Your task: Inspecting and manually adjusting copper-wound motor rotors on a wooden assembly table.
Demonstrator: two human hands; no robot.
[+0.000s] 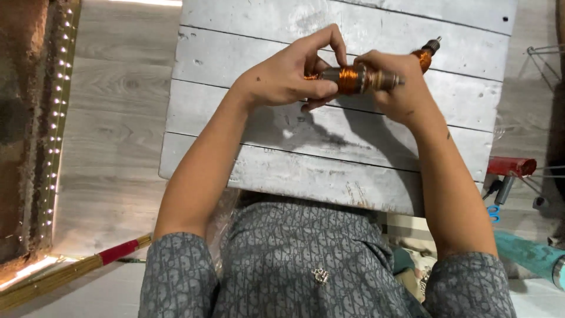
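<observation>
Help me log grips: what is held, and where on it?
Both hands hold one copper-wound motor rotor: left hand at its left end, right hand at its right shaft end.

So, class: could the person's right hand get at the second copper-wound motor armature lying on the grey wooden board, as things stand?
Probably yes, once freed. The right hand is gripping the copper-wound armature together with the left hand, yet the second copper-wound armature lies just beyond it on the grey wooden board, nothing between.
</observation>
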